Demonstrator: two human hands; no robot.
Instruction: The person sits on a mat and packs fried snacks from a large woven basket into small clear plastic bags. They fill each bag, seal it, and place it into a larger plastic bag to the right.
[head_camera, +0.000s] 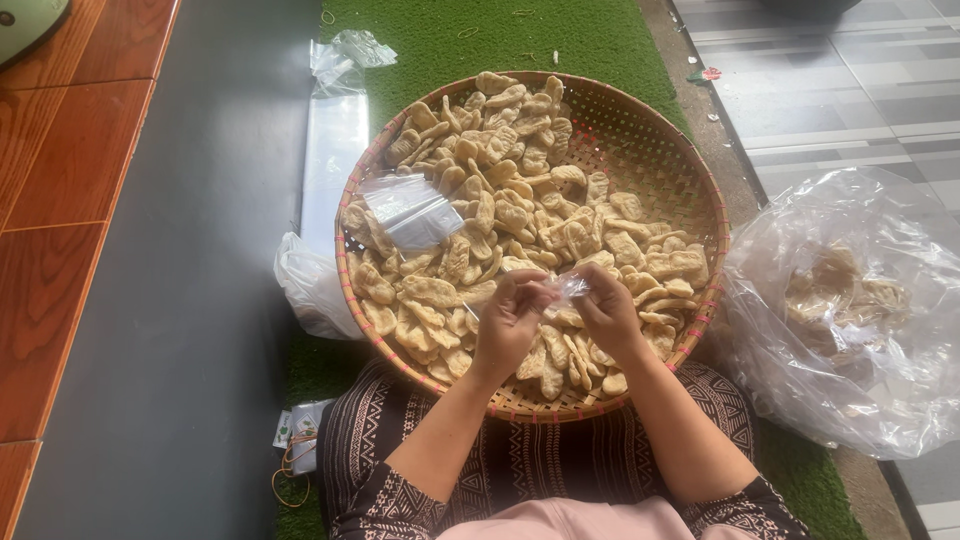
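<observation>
A round woven bamboo tray (660, 150) holds several pale yellow crackers (500, 190) piled on its left and lower parts. Above the tray's near edge, my left hand (508, 322) and my right hand (604, 312) meet, both pinching a small clear plastic bag (566, 291) between the fingertips. Another small clear bag (410, 210) lies flat on the crackers at the left of the tray. My patterned dark trousers (520, 450) show under the tray.
A large clear plastic sack (850, 310) with packed crackers sits at the right on green turf (500, 35). A white plastic bag (310, 285) and clear bags (335, 60) lie left of the tray. Rubber bands (292, 480) lie near my knee. Tiled floor lies at the right.
</observation>
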